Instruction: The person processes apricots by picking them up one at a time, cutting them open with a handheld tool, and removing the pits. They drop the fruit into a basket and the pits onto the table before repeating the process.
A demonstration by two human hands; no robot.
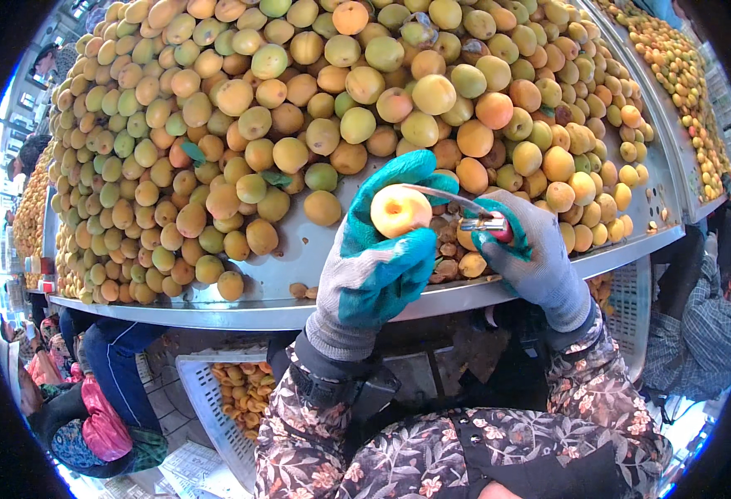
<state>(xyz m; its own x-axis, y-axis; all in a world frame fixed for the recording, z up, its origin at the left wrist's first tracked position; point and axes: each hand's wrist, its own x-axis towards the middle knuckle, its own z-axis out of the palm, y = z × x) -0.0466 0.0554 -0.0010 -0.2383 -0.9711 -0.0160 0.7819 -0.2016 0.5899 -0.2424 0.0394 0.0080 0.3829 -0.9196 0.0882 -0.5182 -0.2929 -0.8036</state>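
My left hand, in a grey glove with green coating, is closed around a yellow-orange apricot. In my right hand, gloved the same way, is a small knife with a reddish handle. Its thin curved blade reaches left to the top of the apricot; whether it has cut in, I cannot tell. Both hands are above the near edge of a metal table, in front of a large heap of apricots. Brown pits or scraps lie on the metal between my hands.
Below the table edge at left stands a white crate holding orange fruit pieces. Another white perforated crate stands upright at right. People sit close by on both sides, one in blue trousers. A second fruit-laden table runs along the right.
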